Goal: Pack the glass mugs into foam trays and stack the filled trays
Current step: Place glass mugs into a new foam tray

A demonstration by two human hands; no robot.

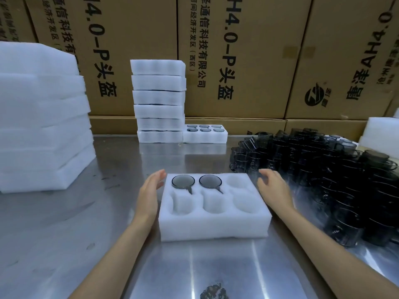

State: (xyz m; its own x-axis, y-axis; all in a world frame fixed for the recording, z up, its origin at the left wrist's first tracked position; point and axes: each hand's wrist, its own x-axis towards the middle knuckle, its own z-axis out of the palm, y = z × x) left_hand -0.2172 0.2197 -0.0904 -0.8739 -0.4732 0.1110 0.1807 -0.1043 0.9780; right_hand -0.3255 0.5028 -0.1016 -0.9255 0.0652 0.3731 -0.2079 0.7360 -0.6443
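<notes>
The left hand [150, 192] rests at 9 o'clock of the foam tray [213, 221], fingers straight. Two mugs [183, 181] sit in its far holes. The right hand [272, 187] hovers at 3 o'clock, fingers loose, holding nothing

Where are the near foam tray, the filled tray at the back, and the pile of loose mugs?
near foam tray [213, 228], head view, front wall
filled tray [205, 138], head view, front wall
pile of loose mugs [323, 169], head view, middle

Foam tray [213, 225] flanked by open left hand [151, 190] and right hand [274, 188] on worktop [64, 234]; two glass mugs [183, 181] seated in back row.
</notes>
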